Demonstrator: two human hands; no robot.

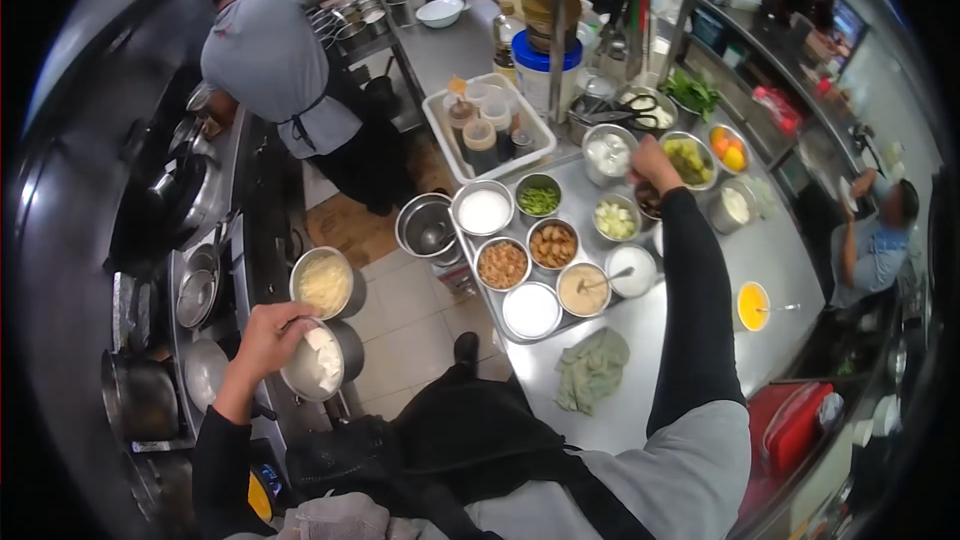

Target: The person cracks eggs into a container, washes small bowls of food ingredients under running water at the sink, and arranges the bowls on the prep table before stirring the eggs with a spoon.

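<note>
At the lower left, my left hand (pixel 272 342) pinches the rim of a round metal container (pixel 352 352) with white chunks (pixel 322 360) inside. Touching that container is another metal one with pale shredded food (pixel 325 283). My right arm reaches across the steel counter, and my right hand (pixel 657 164) is closed beside a metal container of white pieces (pixel 608 154). A container with dark contents (pixel 648 200) sits just below this hand and is partly covered by it. Whatever the right fingers hold is hidden. Yellow-green pieces (pixel 688 160) fill a container to its right.
Several metal containers of chopped food (pixel 503 265) crowd a tray on the counter. A green cloth (pixel 592 370) lies in front. Squeeze bottles stand in a white bin (pixel 545 145). One co-worker (pixel 275 60) faces the stove side; another person (pixel 875 240) is far right.
</note>
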